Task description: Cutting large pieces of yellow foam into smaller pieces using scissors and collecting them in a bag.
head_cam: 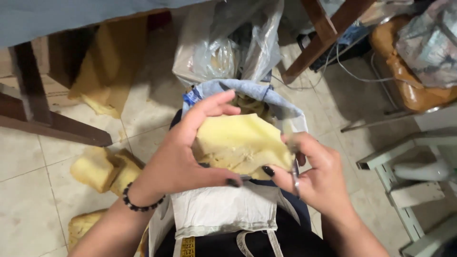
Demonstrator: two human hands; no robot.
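**Foam chunk, both hands**

Gripped a yellow foam piece (240, 143) with left hand (183, 159) curled around its left edge, right hand (316, 173) pinching its right side plus scissors (296, 177). Held right above an open white sack (223, 209), more foam blocks (104, 169) on the tile floor (28, 200).

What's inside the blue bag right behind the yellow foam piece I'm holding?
Inside the blue bag, a few yellowish foam scraps show at the opening. The foam piece, held by both hands, covers the rest, so how full it is can't be seen.

foam piece (240, 143) between both hands, above open sack (223, 209), foam scraps (102, 169) left
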